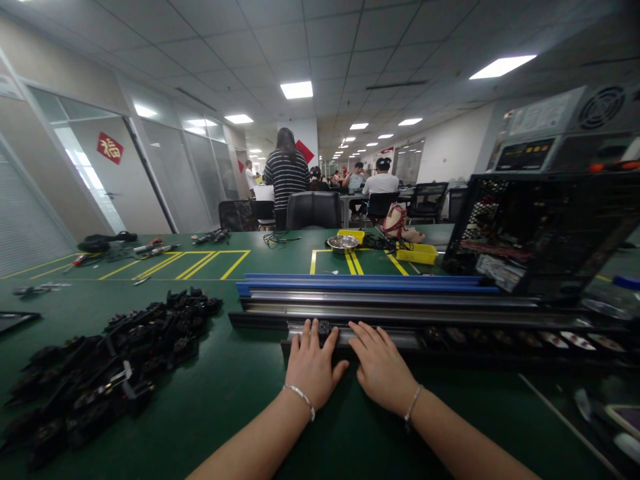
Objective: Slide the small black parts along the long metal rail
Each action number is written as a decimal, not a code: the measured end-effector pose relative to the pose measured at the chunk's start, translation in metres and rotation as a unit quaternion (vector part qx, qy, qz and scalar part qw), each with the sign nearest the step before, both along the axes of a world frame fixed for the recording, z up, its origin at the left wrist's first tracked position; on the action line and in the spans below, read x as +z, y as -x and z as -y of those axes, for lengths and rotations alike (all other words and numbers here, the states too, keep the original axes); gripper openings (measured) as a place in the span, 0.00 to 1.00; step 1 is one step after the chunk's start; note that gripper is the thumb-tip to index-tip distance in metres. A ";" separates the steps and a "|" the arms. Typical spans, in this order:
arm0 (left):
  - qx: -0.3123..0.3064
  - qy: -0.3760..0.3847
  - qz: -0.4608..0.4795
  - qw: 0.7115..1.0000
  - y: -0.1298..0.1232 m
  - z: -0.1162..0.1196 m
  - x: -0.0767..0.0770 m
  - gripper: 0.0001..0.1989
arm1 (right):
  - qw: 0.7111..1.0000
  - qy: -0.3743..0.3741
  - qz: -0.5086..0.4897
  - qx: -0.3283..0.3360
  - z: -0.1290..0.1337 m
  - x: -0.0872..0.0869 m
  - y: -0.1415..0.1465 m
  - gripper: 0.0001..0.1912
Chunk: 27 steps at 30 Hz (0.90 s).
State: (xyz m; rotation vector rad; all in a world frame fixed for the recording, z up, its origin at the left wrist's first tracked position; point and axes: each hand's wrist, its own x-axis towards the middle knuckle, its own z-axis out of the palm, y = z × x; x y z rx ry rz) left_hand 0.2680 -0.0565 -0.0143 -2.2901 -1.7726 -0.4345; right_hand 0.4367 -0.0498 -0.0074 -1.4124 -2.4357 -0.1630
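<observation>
My left hand [313, 370] lies with its fingers spread over the near edge of a long black rail [400, 339]. A small black block [325, 327] sits in the rail between two of its fingertips; I cannot tell whether they press on it. Just to the right, my right hand [385, 370] rests with fingers stretched out and its fingertips on the same rail, apart from the left hand. Several dark and pale pieces [570, 341] line the channel toward its right end. Behind it lie a longer dark rail [450, 316] and a blue rail [370, 283].
A heap of black parts [155, 340] covers the left of the green table [240, 413]. Beyond the rails are a metal bowl [343, 244] and a yellow tray [417, 253]. An open computer case [545, 233] stands at the right. People are farther back.
</observation>
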 end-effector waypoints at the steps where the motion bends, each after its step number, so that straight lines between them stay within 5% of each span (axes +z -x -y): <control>1: 0.001 -0.004 0.000 1.000 0.000 0.000 0.000 0.31 | 1.000 0.002 0.001 0.000 0.000 0.000 0.000 0.25; 27: 0.038 0.004 -0.021 0.999 0.008 0.001 0.006 0.30 | 1.000 -0.004 0.005 0.004 0.001 0.002 -0.001 0.23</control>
